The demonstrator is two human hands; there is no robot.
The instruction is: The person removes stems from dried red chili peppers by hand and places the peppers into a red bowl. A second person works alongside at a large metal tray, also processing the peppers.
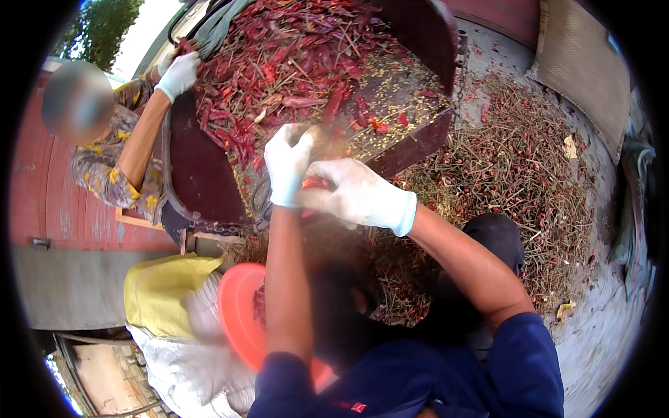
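Note:
Both my hands wear white gloves and meet at the near edge of a dark red metal cart bed [413,151]. A heap of dried red chili peppers [292,62] lies in the bed, with stems and loose yellow seeds [387,130] beside it. My left hand [290,162] has its fingers curled, thumb and fingertips together; blur hides whether something is between them. Close on its right, my right hand [350,193] is curled around red chili pieces [316,183], partly hidden by the fingers.
Across the bed at the left, a co-worker in white gloves [180,76] handles peppers. Stems and scraps [512,209] cover the ground at right. A red plastic basin [240,308], a yellow sack [157,292] and a white sack [193,371] stand at lower left. A chain [461,86] hangs from the bed's corner.

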